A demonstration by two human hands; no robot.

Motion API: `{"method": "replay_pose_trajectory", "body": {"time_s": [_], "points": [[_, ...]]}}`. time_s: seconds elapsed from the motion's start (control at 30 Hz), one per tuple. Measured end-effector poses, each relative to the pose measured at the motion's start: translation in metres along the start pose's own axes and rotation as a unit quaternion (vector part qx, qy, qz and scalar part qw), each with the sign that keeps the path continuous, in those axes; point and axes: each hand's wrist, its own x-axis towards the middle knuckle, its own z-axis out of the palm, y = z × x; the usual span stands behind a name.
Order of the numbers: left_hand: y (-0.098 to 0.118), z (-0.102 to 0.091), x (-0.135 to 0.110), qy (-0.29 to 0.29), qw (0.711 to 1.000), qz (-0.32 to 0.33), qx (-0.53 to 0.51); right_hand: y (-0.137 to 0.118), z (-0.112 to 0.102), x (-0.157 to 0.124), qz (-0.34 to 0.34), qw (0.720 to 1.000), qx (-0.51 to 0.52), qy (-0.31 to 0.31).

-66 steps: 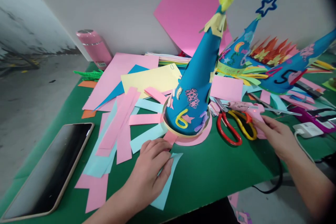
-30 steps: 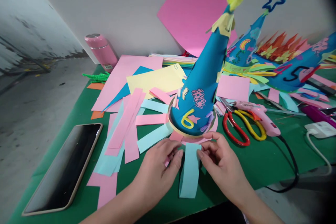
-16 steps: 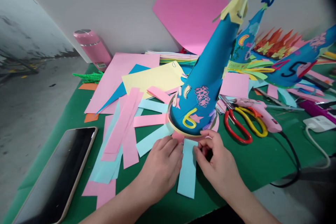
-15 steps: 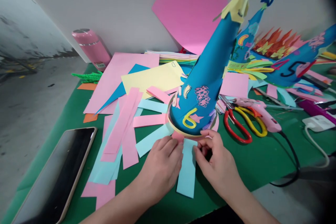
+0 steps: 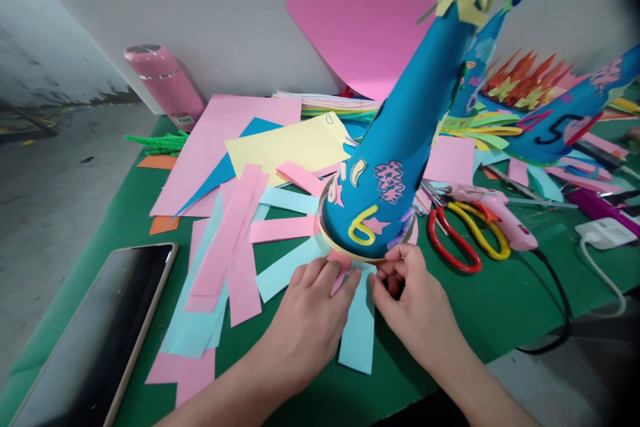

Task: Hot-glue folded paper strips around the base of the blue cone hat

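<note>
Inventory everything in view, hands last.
hat marked 6: 1, blue, centre
other hats: 2, blue, right rear
strips: several, pink/aqua, left and centre
sheets: several, mixed, rear
flask: 1, pink, rear left
phone: 1, black, left
scissors: 1, red/yellow, right
glue gun: 1, pink, right
adapter: 1, white, right
spiky paper: 1, orange, rear
stems: bunch, green, left
table: 1, green, beneath
left hand: 1, bare, front
right hand: 1, bare, front
</note>
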Motion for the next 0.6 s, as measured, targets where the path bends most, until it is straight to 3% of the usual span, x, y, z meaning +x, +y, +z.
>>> {"method": "replay_pose_trajectory", "body": {"time_s": [0.6], "points": [[0.0011, 0.0036, 0.0013, 0.009, 0.999, 0.000, 0.038, -0.0005, -0.0007, -0.0047, -0.015, 0.999, 0.042, 0.022]]}}
